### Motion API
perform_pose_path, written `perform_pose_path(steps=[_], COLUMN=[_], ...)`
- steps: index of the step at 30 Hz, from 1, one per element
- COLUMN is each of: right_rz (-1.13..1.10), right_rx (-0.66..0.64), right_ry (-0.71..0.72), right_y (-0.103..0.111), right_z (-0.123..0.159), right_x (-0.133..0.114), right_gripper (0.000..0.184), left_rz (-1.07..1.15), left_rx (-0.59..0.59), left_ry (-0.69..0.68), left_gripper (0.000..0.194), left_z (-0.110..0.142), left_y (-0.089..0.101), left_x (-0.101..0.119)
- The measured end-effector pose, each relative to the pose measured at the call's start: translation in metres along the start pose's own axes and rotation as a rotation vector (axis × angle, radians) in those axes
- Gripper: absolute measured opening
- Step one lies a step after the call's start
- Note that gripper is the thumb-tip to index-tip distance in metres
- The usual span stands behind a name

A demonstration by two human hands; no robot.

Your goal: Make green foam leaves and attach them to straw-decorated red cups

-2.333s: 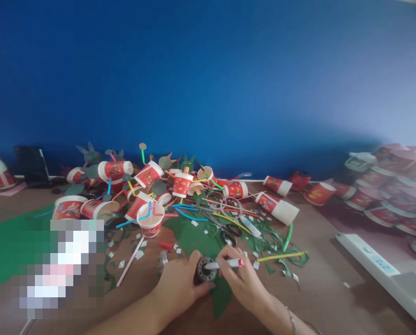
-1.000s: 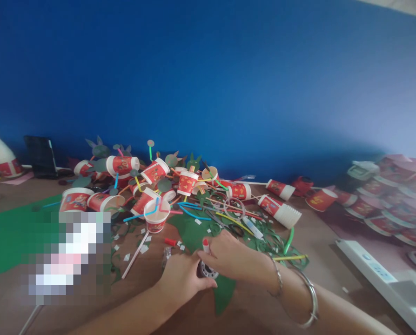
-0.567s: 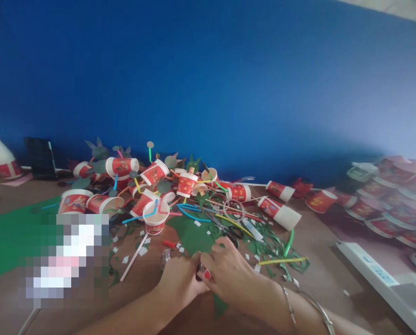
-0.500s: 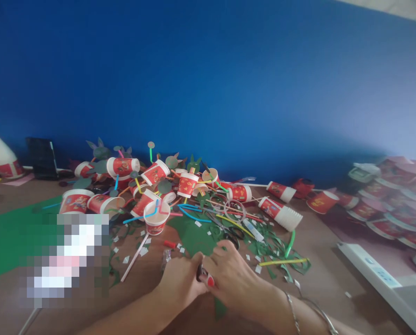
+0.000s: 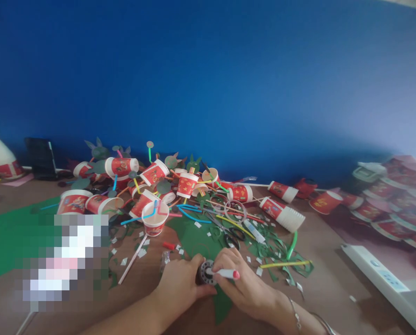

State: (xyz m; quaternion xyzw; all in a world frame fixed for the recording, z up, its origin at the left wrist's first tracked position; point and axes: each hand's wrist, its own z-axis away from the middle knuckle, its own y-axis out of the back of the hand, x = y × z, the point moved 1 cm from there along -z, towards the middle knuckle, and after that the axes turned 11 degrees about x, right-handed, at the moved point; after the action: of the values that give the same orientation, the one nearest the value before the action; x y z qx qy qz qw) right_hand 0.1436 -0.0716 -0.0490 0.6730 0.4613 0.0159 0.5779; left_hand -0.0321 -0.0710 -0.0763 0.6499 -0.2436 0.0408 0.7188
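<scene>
My left hand (image 5: 180, 278) is closed around a small dark ring like a tape roll (image 5: 205, 273), its round face with a row of small holes turned up. A white marker (image 5: 226, 273) with a red end is pinched in my right hand (image 5: 241, 281). Its front end reaches to the middle of the ring, but the tip is hidden. Beneath the hands a strip of green paper (image 5: 222, 304) shows on the table. A short red piece like a pen cap (image 5: 168, 245) lies just beyond my left hand.
Red paper cups (image 5: 154, 225), bent straws and green paper cut-outs are heaped against the blue wall (image 5: 208, 83). Scissors (image 5: 231, 239), green scraps and white bits lie ahead. A nested cup stack (image 5: 281, 215) and white power strip (image 5: 372, 270) are to the right.
My right hand has moved slightly right and turned, bringing the marker's length into view. The ring's round face now shows between the hands. My left hand keeps its place.
</scene>
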Motion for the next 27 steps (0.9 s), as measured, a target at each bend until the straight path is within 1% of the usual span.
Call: perform_pose_path(steps=[3,6,9,11,12,13,14,16,18,19,21,23,27], right_rz=[-0.108,-0.276,-0.413,-0.387,-0.336,-0.266,-0.183,-0.021,0.082,0.107,0.123,0.117,0.124], right_rx=[-0.005,0.044,0.198,0.305,0.334,0.334,0.312,0.242,0.177,0.161,0.156,0.151,0.133], right_ry=[-0.133,-0.315,-0.503,-0.549,-0.536,-0.491,-0.421,-0.237,-0.067,-0.018,0.009,-0.006,-0.036], right_y=[0.0,-0.004,-0.007,-0.006,-0.006,-0.006,-0.006,-0.008,-0.011,-0.012,-0.013,-0.014,-0.015], right_z=[-0.002,-0.003,-0.002,0.0,0.001,0.003,0.005,0.008,0.013,0.014,0.017,0.018,0.017], right_x=[0.006,0.016,0.028,0.033,0.034,0.034,0.034,0.033,0.032,0.032,0.033,0.035,0.035], right_gripper=[0.017,0.025,0.032,0.033,0.032,0.03,0.027,0.022,0.027,0.033,0.038,0.038,0.031], left_rz=[-0.009,-0.018,-0.011,0.0,0.004,0.006,0.01,0.027,0.052,0.061,0.07,0.075,0.067], left_rx=[-0.023,-0.013,-0.009,-0.007,-0.004,-0.002,-0.002,0.001,0.003,0.005,0.003,-0.005,-0.019], left_ry=[0.014,0.018,0.024,0.026,0.026,0.025,0.023,0.013,-0.024,-0.053,-0.111,-0.144,-0.137], left_gripper=[0.053,0.053,0.054,0.053,0.053,0.053,0.052,0.05,0.05,0.05,0.051,0.051,0.051], left_z=[0.0,0.0,0.0,0.0,0.0,0.0,0.0,0.002,0.004,0.005,0.009,0.011,0.012], left_y=[-0.001,-0.002,-0.001,0.0,0.001,0.001,0.002,0.002,0.0,-0.001,-0.003,-0.006,-0.009], left_x=[0.0,0.0,0.0,0.0,0.001,0.001,0.001,0.001,0.001,0.002,0.003,0.004,0.007])
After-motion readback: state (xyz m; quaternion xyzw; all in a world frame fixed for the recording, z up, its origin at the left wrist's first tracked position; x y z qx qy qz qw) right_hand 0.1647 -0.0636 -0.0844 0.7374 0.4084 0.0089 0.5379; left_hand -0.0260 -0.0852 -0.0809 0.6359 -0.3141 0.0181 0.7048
